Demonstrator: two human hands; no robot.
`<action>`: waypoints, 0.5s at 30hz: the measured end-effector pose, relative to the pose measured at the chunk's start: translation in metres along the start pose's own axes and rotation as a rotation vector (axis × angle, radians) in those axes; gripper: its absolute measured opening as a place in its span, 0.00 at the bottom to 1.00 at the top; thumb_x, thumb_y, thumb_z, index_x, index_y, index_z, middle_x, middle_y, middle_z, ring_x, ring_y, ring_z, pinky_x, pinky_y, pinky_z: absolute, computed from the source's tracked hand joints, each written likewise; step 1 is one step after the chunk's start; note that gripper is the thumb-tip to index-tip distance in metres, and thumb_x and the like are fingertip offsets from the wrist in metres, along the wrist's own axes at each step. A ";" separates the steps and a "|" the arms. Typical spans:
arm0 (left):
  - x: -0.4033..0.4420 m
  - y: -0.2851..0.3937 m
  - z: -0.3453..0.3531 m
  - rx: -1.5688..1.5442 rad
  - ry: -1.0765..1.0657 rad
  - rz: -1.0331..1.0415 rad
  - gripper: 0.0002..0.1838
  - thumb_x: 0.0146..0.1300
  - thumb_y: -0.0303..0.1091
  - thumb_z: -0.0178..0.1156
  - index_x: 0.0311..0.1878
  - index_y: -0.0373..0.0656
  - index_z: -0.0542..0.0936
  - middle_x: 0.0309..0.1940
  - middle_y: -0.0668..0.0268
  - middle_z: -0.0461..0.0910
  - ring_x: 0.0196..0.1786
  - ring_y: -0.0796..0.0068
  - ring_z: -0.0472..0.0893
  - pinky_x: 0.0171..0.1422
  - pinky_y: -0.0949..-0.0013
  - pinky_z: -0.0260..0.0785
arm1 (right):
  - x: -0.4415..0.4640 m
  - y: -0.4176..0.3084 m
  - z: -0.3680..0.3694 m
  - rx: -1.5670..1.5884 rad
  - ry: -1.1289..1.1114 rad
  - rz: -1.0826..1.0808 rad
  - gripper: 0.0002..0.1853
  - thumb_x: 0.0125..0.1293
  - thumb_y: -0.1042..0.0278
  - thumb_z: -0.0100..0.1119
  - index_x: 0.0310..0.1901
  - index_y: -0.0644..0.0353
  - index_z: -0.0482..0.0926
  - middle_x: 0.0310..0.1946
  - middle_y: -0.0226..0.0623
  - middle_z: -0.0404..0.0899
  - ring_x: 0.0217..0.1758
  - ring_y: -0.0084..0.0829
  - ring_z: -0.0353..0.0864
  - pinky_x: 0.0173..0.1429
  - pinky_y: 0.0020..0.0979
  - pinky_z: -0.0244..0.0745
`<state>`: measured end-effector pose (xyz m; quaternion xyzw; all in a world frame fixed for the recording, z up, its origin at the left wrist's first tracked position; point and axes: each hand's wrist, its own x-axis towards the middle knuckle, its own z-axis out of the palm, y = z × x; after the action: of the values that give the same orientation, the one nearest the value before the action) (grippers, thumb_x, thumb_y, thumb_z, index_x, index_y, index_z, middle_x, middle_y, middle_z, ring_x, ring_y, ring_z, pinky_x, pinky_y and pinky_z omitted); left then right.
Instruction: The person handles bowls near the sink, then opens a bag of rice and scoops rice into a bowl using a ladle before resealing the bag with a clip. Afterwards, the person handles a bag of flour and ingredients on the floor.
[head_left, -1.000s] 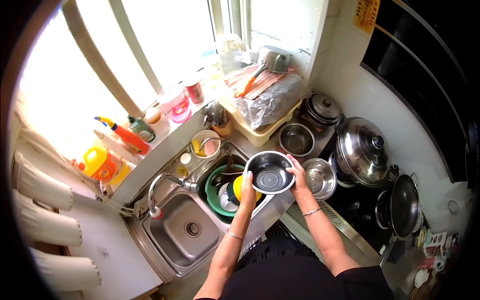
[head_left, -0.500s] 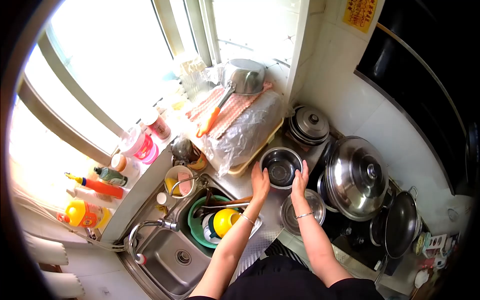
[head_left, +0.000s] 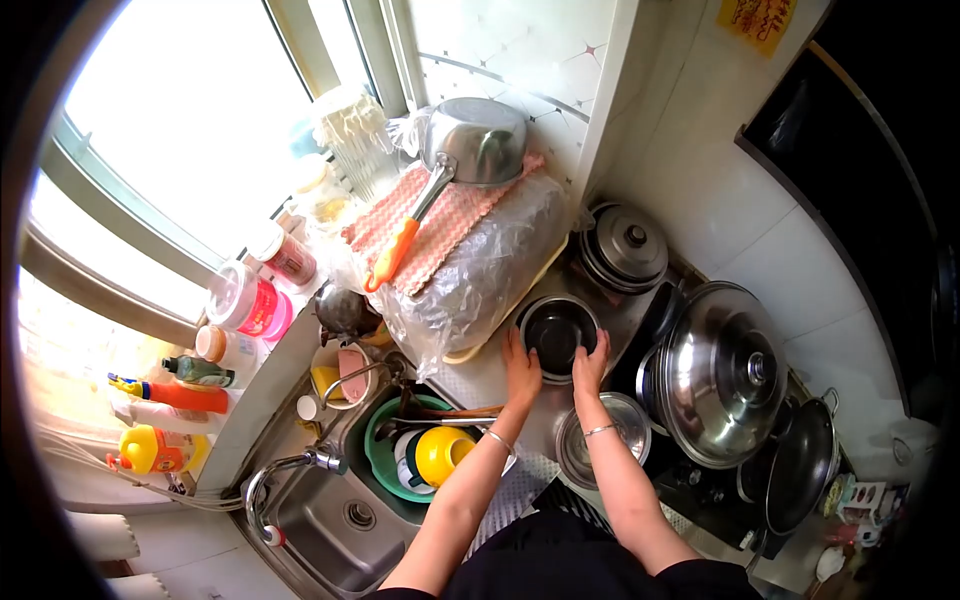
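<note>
Both hands on the steel bowl, one at each side

From my remote seat, I see the steel bowl [head_left: 558, 332] sitting between the two hands, its opening up and dark inside, most of it just beyond the palms; the left hand [head_left: 523, 371] holds the near left side of the rim, the right hand [head_left: 592, 366] the near right side; each is curved around the wall with the thumb turned inward, so the pair stands only moderately apart; a second rim seems to show around the bowl, but I cannot tell whether it rests inside another vessel or how firmly the fingers press; near the right wrist, partly under that forearm, I have a wider metal bowl [head_left: 631, 428] on the counter [head_left: 537, 421]; the green basin [head_left: 378, 458] is left of the left forearm; the large domed lid [head_left: 722, 385] is well to the right of both hands.
</note>
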<state>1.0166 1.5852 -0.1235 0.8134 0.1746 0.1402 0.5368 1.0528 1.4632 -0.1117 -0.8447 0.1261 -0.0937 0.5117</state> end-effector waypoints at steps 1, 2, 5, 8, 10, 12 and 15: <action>0.002 0.000 0.001 0.008 -0.015 0.022 0.33 0.61 0.23 0.49 0.69 0.32 0.52 0.70 0.42 0.47 0.72 0.43 0.50 0.75 0.58 0.43 | 0.002 -0.004 0.001 0.032 0.010 0.018 0.31 0.54 0.76 0.49 0.63 0.68 0.61 0.66 0.53 0.58 0.71 0.48 0.53 0.74 0.40 0.46; 0.005 0.001 0.002 0.007 -0.015 0.019 0.33 0.61 0.23 0.49 0.69 0.32 0.52 0.70 0.42 0.47 0.72 0.43 0.50 0.75 0.58 0.43 | 0.005 -0.008 0.001 0.065 0.020 0.035 0.31 0.55 0.76 0.49 0.63 0.68 0.60 0.66 0.53 0.57 0.72 0.48 0.52 0.74 0.40 0.45; 0.015 0.001 0.005 -0.026 -0.023 0.027 0.35 0.59 0.21 0.50 0.70 0.34 0.50 0.70 0.43 0.47 0.72 0.45 0.49 0.76 0.58 0.41 | 0.018 -0.006 0.003 0.082 0.012 0.029 0.31 0.55 0.75 0.49 0.63 0.69 0.60 0.66 0.55 0.56 0.72 0.49 0.52 0.74 0.40 0.46; 0.031 0.002 0.006 -0.066 -0.055 0.009 0.36 0.59 0.22 0.50 0.71 0.37 0.50 0.71 0.45 0.47 0.73 0.48 0.48 0.76 0.60 0.40 | 0.030 -0.008 0.004 0.102 0.008 0.045 0.31 0.56 0.74 0.50 0.63 0.70 0.59 0.67 0.55 0.55 0.72 0.49 0.52 0.74 0.40 0.46; 0.041 -0.002 0.008 -0.199 -0.127 -0.102 0.37 0.59 0.23 0.52 0.71 0.37 0.50 0.72 0.47 0.47 0.74 0.53 0.48 0.76 0.62 0.39 | 0.034 -0.001 0.004 0.089 0.004 0.049 0.31 0.56 0.74 0.50 0.64 0.70 0.59 0.67 0.54 0.55 0.72 0.49 0.51 0.74 0.40 0.46; 0.039 0.001 0.003 -0.184 -0.138 -0.104 0.37 0.59 0.25 0.53 0.71 0.37 0.50 0.72 0.48 0.47 0.74 0.53 0.48 0.76 0.63 0.40 | 0.034 -0.006 0.002 0.016 0.001 0.025 0.32 0.56 0.74 0.51 0.64 0.69 0.59 0.68 0.54 0.54 0.72 0.48 0.52 0.74 0.40 0.46; 0.024 0.018 -0.013 -0.233 -0.144 -0.102 0.36 0.60 0.28 0.54 0.71 0.36 0.51 0.71 0.48 0.49 0.74 0.54 0.49 0.75 0.64 0.41 | 0.009 -0.029 -0.012 0.006 0.026 -0.118 0.30 0.58 0.74 0.51 0.64 0.69 0.59 0.68 0.52 0.55 0.72 0.46 0.52 0.74 0.39 0.46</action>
<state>1.0355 1.5997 -0.1008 0.7435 0.1594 0.0735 0.6452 1.0610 1.4631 -0.0806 -0.8478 0.0825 -0.1353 0.5061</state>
